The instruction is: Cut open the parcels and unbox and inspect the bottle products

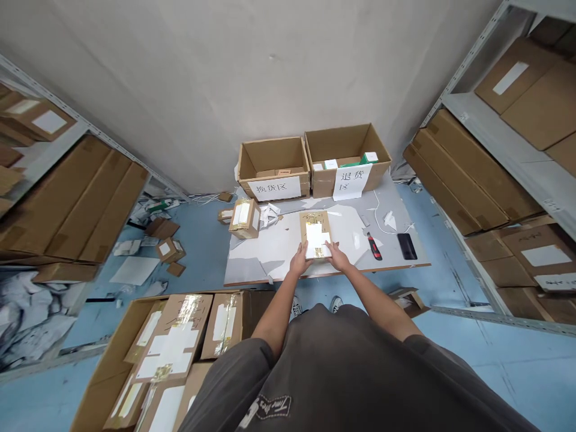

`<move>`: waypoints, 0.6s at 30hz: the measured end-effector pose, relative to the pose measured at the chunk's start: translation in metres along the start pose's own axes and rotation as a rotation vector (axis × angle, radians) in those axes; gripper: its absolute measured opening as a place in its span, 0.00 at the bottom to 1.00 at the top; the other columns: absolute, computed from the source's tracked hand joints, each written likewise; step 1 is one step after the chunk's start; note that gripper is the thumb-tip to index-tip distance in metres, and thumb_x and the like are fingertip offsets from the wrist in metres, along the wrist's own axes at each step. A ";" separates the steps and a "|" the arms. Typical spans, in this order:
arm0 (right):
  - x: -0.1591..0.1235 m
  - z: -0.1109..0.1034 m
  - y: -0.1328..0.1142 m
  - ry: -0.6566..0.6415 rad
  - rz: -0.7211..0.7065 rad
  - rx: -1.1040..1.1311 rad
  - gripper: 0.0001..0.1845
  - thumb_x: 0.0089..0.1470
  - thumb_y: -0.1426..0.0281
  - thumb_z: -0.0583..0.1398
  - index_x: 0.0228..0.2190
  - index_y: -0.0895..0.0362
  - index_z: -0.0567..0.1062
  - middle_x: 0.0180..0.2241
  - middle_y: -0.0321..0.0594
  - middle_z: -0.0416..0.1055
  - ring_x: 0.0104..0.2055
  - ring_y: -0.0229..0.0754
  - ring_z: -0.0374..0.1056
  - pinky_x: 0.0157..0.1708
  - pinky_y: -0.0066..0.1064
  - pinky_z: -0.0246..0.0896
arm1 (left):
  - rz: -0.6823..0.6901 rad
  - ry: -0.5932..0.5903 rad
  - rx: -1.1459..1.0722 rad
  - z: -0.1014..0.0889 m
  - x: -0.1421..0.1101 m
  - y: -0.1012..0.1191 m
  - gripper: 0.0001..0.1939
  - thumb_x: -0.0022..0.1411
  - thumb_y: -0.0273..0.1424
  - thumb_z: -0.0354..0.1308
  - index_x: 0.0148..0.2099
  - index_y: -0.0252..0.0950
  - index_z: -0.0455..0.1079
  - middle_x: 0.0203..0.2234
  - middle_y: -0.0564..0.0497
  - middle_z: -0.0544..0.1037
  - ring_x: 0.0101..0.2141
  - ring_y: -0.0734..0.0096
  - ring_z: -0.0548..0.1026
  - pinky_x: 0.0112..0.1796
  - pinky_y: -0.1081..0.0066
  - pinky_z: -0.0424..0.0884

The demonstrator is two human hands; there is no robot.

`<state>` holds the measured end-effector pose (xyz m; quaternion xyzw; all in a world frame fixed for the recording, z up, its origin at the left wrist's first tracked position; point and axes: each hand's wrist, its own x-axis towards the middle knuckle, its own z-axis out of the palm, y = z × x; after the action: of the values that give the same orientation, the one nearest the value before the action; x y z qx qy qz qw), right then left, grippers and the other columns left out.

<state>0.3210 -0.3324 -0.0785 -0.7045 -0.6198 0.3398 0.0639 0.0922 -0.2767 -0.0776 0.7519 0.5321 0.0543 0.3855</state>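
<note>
Left hand (300, 259) and right hand (337, 257), part-curled, hold the taped carton (314, 235) by its near corners.
It is near the front of the table (245, 267); gripped only by corners, it could slip off.

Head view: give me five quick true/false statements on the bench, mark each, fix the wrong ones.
1. The left hand and right hand both hold the taped box. True.
2. The phone lies to the right of the red-and-black cutter on the table. True.
3. The right hand holds the red-and-black cutter. False: that hand is on the taped box; the cutter lies on the table.
4. The left carton and right carton each have a white paper sign on the front. True.
5. The left carton stands at the table's near edge. False: it stands at the far side, by the wall.
</note>
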 end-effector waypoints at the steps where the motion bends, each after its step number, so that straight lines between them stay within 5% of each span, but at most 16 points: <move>1: 0.000 0.000 0.002 0.000 -0.004 0.006 0.48 0.65 0.71 0.62 0.77 0.46 0.46 0.78 0.52 0.42 0.75 0.57 0.55 0.64 0.42 0.63 | 0.014 0.020 -0.026 0.001 -0.004 -0.001 0.57 0.63 0.39 0.71 0.82 0.44 0.39 0.79 0.36 0.47 0.75 0.46 0.55 0.64 0.55 0.68; 10: -0.002 -0.005 0.000 0.060 -0.065 0.089 0.50 0.60 0.75 0.61 0.77 0.45 0.49 0.75 0.48 0.53 0.73 0.56 0.59 0.68 0.47 0.60 | 0.063 0.092 -0.117 0.001 -0.015 -0.003 0.51 0.64 0.25 0.62 0.82 0.45 0.42 0.77 0.46 0.56 0.72 0.53 0.62 0.68 0.54 0.65; 15: -0.006 -0.029 -0.014 0.117 -0.155 0.129 0.42 0.63 0.70 0.61 0.74 0.46 0.57 0.73 0.45 0.60 0.73 0.53 0.59 0.71 0.51 0.55 | 0.086 0.092 -0.121 -0.029 -0.014 -0.003 0.43 0.66 0.27 0.60 0.80 0.44 0.52 0.75 0.46 0.62 0.70 0.54 0.66 0.67 0.55 0.66; 18: -0.008 -0.050 -0.023 0.162 -0.161 0.141 0.40 0.67 0.62 0.59 0.75 0.44 0.55 0.72 0.43 0.63 0.71 0.53 0.63 0.69 0.50 0.59 | 0.111 0.118 -0.183 -0.055 -0.010 0.000 0.41 0.67 0.32 0.61 0.79 0.47 0.54 0.71 0.47 0.68 0.64 0.57 0.73 0.63 0.57 0.71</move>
<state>0.3299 -0.3178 -0.0252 -0.6715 -0.6416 0.3181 0.1904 0.0609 -0.2561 -0.0359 0.7374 0.5043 0.1677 0.4169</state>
